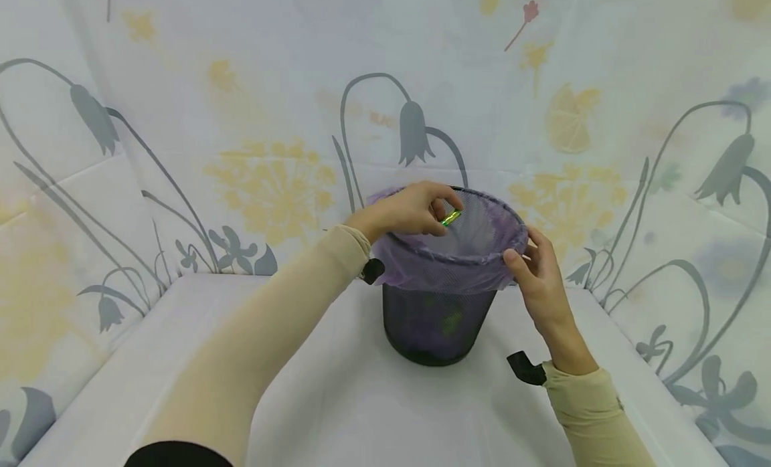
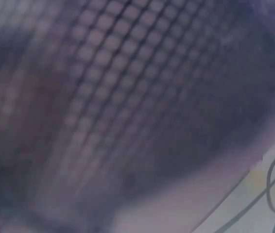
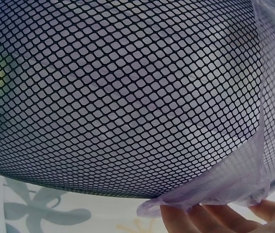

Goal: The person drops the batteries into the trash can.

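A black mesh wastebasket (image 1: 436, 326) stands upright, lined with a thin purple plastic bag (image 1: 421, 263) folded over its rim. Above the opening, my left hand (image 1: 412, 209) pinches a small shiny green and yellow wrapper (image 1: 451, 217) between thumb and fingers. My right hand (image 1: 539, 276) grips the rim and bag at the right side, thumb in front. In the right wrist view, the fingers of the right hand (image 3: 210, 221) touch the bag's lower edge (image 3: 215, 187). Blurred mesh (image 2: 128, 58) fills most of the left wrist view, which does not clearly show the left hand.
The basket stands on a white-covered table (image 1: 361, 413). Behind and at both sides hangs a cloth printed with flowers (image 1: 271, 193). Something green and yellow (image 1: 452, 320) shows dimly through the basket's mesh.
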The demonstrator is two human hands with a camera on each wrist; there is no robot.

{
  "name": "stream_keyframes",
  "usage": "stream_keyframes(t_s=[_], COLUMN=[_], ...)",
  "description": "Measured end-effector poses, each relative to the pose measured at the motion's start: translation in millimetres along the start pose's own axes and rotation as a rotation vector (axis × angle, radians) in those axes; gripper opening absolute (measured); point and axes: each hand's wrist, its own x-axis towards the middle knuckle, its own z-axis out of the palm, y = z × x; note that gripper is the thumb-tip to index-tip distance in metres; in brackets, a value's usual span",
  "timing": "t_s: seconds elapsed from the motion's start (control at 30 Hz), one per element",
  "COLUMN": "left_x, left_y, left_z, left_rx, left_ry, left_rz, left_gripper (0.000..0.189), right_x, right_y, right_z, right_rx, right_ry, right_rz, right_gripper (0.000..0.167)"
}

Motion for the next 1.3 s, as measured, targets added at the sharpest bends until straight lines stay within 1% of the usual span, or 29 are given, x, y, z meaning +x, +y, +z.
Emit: stream_keyframes(t_s=[0.13, 0.3, 0.4, 0.53, 0.6, 0.8, 1.07, 1.3], left_x=[8.4, 12.9, 14.5, 16.2, 16.5, 16.0, 13.0, 12.1], left_y=[-2.7, -3.3, -3.7, -4.9, -5.4, -4.8, -4.3, -3.7], left_z=[6.7, 13.5, 15.3, 16.9, 17.5, 16.3, 16.9, 16.1], left_rx=[0.012, 0.058, 0.119, 0.210, 0.231, 0.230, 0.215, 0.231], left_ry=[-0.020, -0.039, -0.047, -0.073, -0.082, -0.069, -0.079, -0.056], left_rz=[-0.011, -0.020, -0.027, -0.049, -0.058, -0.056, -0.087, -0.054], left_gripper=[0.043, 0.045, 0.046, 0.044, 0.044, 0.044, 0.046, 0.048], right_x=[0.7, -0.6, 0.2, 0.3, 0.2, 1.9, 1.4, 0.0], right_y=[0, -2, -1, 1, 1, 0, 1, 1], right_z=[-1, -1, -1, -1, -1, 0, 0, 1], right_rx=[-0.014, -0.012, -0.019, -0.024, -0.019, -0.006, -0.014, -0.006], right_ry=[0.005, 0.003, 0.006, 0.005, 0.004, 0.011, 0.000, 0.003], right_rz=[0.008, 0.010, 0.009, 0.011, 0.010, 0.001, 0.020, 0.012], right_gripper=[0.060, 0.060, 0.060, 0.060, 0.060, 0.059, 0.060, 0.060])
